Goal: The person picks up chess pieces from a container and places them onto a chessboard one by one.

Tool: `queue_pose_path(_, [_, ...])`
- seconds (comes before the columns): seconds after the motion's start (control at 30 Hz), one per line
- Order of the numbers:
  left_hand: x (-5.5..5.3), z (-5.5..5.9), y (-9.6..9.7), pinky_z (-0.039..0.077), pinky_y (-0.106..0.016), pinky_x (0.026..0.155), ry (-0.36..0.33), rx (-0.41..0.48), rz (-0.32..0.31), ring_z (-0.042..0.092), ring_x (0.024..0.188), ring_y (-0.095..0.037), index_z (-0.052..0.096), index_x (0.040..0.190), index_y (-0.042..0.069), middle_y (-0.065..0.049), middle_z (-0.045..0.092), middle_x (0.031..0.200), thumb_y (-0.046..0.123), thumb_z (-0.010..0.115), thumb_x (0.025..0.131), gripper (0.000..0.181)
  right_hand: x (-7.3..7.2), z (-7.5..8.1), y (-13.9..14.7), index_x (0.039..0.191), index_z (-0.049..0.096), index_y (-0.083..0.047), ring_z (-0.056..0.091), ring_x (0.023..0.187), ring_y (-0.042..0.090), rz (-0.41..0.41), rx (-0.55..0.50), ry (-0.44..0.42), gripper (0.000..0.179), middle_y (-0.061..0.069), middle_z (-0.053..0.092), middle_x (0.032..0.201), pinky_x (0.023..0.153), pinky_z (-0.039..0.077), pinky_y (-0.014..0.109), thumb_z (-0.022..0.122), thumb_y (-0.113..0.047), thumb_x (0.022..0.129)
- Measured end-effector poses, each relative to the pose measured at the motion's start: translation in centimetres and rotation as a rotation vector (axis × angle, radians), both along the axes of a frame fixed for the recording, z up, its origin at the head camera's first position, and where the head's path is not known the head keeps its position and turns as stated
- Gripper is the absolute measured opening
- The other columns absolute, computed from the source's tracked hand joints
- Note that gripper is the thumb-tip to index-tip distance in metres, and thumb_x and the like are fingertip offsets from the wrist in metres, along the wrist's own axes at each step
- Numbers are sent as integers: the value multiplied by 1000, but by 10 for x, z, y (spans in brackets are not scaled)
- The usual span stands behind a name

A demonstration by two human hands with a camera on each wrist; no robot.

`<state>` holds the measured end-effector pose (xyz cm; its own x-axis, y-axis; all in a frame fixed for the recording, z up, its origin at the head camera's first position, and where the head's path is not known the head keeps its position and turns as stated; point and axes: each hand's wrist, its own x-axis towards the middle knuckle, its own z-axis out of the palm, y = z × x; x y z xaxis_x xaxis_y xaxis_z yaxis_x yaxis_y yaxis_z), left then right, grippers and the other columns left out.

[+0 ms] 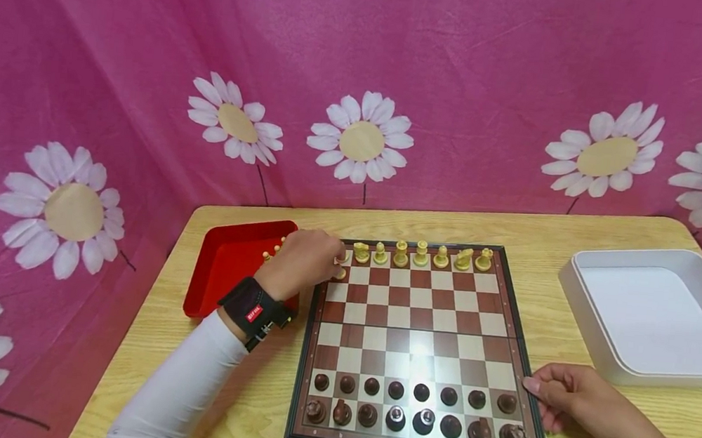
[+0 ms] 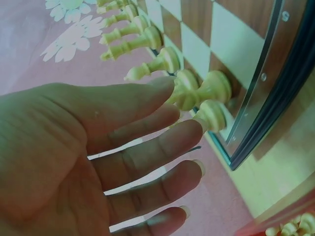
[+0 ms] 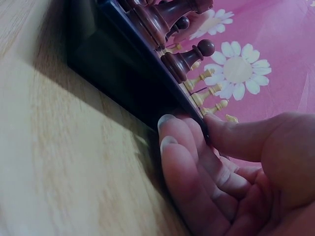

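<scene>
Red tray [image 1: 214,269] at left; left hand [image 1: 304,260] apparently pinches light pawn [image 2: 212,90] between thumb and forefinger; pawn upright near chessboard's [image 1: 420,319] far left corner, head up, long axis vertical; left wrist view shows its body, mostly hidden in head view; right hand [image 1: 575,397] grips chessboard's right edge.

Chessboard [image 1: 396,340] is properly glossy, glare and all, dark pieces [image 1: 395,418] on it shiny too. Smooth plastic-looking red tray [image 1: 213,262] left of it, wood-grain table [image 1: 258,393] underneath, creased cloth [image 1: 466,82] behind.
</scene>
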<state>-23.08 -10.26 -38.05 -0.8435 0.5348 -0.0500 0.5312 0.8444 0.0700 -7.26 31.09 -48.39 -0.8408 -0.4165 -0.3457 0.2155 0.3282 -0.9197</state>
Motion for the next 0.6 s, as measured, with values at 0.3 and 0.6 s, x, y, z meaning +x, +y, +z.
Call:
queue_pose_path(0.3, [-1,12,-11,43,-26,51,-17,-25,13,52,73,-11,71,108,18,4,67,89,29,75,81,29,1,0,1,99,55,9,60,60,21,11,-23,4,28,11,61,71,55,54,37,49,-18,100])
queue_pose_path(0.6, [-8,20,-34,47,-33,55,-39,-10,122,58,73,-15,65,118,16,-3,67,97,32,69,86,36,1,1,0,98,55,10,61,59,21,14,-24,38,27,12,62,69,54,54,38,49,-16,100])
